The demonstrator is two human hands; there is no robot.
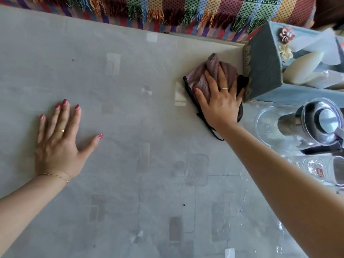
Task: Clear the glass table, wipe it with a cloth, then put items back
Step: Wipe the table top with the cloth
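Note:
The glass table fills most of the view, pale grey with faint rectangles showing through it. My right hand presses a crumpled mauve cloth with a dark edge flat on the glass near the far right, close against a grey-blue tissue box. My left hand lies flat on the glass at the left, fingers spread, holding nothing.
A glass jug with a metal lid and drinking glasses stand at the right edge, below the tissue box with white tissues. A striped, fringed sofa cover runs along the far side of the table.

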